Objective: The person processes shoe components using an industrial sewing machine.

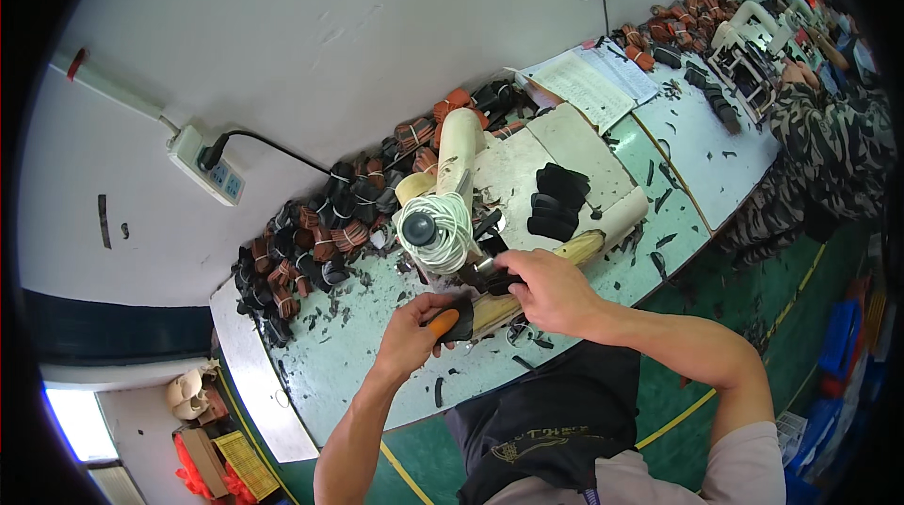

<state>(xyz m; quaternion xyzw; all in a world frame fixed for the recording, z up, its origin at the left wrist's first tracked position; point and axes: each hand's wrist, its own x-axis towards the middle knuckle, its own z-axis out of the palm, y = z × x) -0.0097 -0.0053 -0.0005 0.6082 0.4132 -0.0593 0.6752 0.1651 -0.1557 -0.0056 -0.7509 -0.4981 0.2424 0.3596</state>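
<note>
My left hand (407, 336), an orange cover on its thumb, grips a flat dark leather-like piece (459, 320) at the near side of a cream bench machine (459, 152). My right hand (556, 290) is closed at the machine's working end, fingertips bent beside a small metal part (486, 265). Whatever those fingertips hold is hidden. A worn wooden strip (494, 311) runs below both hands. White cord (435, 246) is coiled round the machine's head under a black knob (419, 229). Several dark pieces (557, 201) lie stacked on the machine's flat bed.
Bundles of black and reddish-brown pieces (349, 237) line the wall. Dark offcuts litter the pale table (377, 293). Papers (586, 89) lie at the back. A power strip (207, 166) hangs on the wall. Another person in camouflage (829, 143) works at a machine on the far right.
</note>
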